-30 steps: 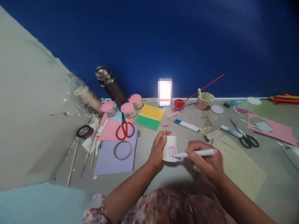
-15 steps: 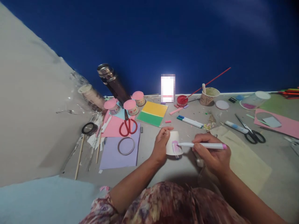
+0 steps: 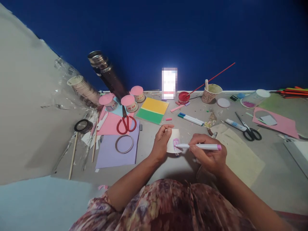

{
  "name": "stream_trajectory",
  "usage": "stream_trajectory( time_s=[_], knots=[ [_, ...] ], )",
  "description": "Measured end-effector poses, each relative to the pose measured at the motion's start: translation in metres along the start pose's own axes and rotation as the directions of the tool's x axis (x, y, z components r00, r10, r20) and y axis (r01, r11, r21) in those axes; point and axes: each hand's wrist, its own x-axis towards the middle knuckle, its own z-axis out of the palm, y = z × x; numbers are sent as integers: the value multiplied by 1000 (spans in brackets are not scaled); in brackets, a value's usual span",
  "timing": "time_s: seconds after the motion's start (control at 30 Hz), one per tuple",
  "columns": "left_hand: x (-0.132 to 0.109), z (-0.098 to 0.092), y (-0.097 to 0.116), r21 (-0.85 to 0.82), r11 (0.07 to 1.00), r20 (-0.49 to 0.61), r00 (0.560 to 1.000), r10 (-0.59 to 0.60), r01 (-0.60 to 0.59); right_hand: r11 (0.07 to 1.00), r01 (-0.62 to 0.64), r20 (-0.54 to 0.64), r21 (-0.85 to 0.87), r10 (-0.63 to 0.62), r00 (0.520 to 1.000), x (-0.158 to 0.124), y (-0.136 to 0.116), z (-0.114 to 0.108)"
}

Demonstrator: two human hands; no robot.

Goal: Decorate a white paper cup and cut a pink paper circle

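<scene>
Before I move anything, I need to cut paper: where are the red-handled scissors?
In the head view, the red-handled scissors lie left of the left hand, just beyond the grey ring, blades beside a pink-topped cup.

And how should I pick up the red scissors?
Best by the red handles, I'd say, coming from the person's side: the loops face the person, while the dark blades point away, toward the pink-topped cups. The left hand is nearer, but it's holding the white cup.
</scene>
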Motion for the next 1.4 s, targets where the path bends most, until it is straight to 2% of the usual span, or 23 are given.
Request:
stream_trajectory(
  time_s=[0.1,0.27,0.43,0.6,0.77,0.93,1.07,1.13,1.3,1.4],
  knots=[
    [0,1,0,1,1000,23,1000,-17,17,1000,0,-51,-23,-2,999,-1,2,0],
    [0,1,0,35,999,3,1000,12,-12,1000,9,59,8,-9,998,0,4,-2],
    [0,0,1,15,1000,11,1000,-3,3,1000,18,-61,-7,-19,998,0,6,-2],
    [-1,-1,2,42,999,-10,1000,11,-10,997,-13,66,78,8,998,-1,8,-3],
    [-1,-1,2,28,1000,-1,1000,-9,9,998,-32,-37,46,34,999,0,8,-2],
    [-1,1,5,49,999,-27,1000,-5,6,994,-39,95,98,30,995,-1,9,-3],
    [0,2,7,2,999,-3,999,-33,33,995,-34,-61,95,40,997,-4,15,-5],
    [0,2,7,-18,999,8,999,-41,41,997,-24,-96,77,31,995,-4,17,-6],
    [1,2,6,-30,999,-1,999,-44,44,998,-10,-19,66,11,1000,-3,17,-6],
    [1,0,5,-27,999,-3,999,-40,40,997,20,-29,76,-18,999,-3,14,-4]
  ],
)
